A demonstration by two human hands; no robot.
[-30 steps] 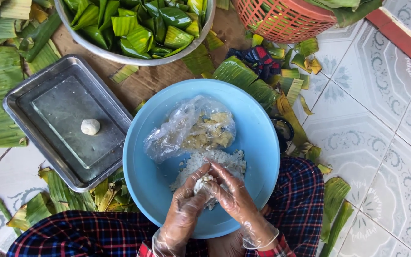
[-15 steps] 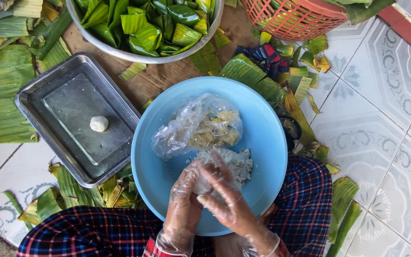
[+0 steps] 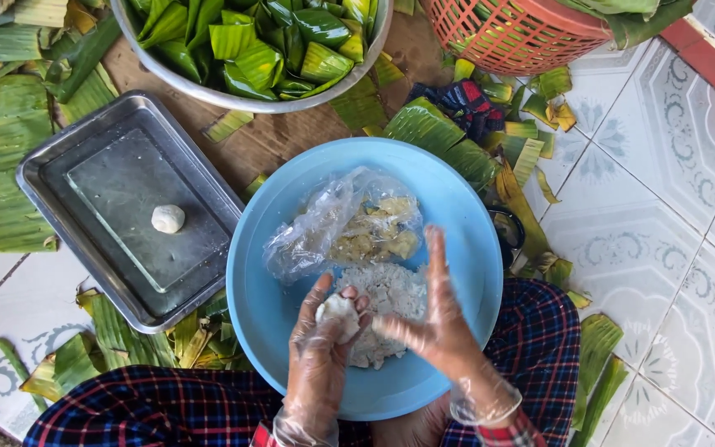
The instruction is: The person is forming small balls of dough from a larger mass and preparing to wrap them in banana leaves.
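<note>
**Lifting my right hand off the dough ball**

Cupping a small white dough ball in my left hand, I hold it with my gloved fingers curled round it, low in the middle of the frame over the blue bowl. Half a second ago both hands were pressed together around it; now my right hand has opened and lifted away, fingers spread flat and grasping nothing, just beside the ball to its right. Under my hands lies a mound of white dough, and above it in the bowl a clear plastic bag with yellowish filling. At the left of the frame the metal tray carries one finished ball, where it lay before. A steel basin of folded banana leaves fills the top, and a red basket sits at upper right.
</note>
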